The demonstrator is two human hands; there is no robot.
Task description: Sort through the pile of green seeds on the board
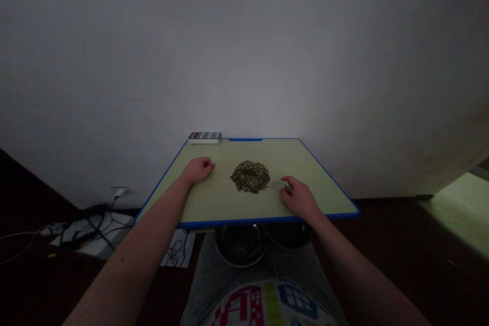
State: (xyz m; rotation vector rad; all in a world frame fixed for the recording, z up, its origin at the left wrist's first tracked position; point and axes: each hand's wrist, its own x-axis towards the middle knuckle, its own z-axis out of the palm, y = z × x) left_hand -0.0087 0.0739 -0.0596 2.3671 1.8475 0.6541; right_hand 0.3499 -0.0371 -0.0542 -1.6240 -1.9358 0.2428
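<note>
A round, loose heap of small brown-green grains with paler bits among them [250, 177] lies on the pale yellow tabletop [221, 204]. Left of the heap, my left hand [199, 169] rests on the table with its fingers curled in; nothing sticks out of it. Close by the heap's right edge, my right hand [300, 197] grips a thin, pale tool that looks like tweezers [277, 184]. Its slim end points left toward the grains, and my fingers cover the rest.
A phone-like device on a white base [205, 137] sits at the far left corner, by the wall. Below the blue front edge [244, 222], two metal bowls, one left [241, 260] and one right [292, 242], rest at my lap. Cables and a power plug [121, 192] lie left.
</note>
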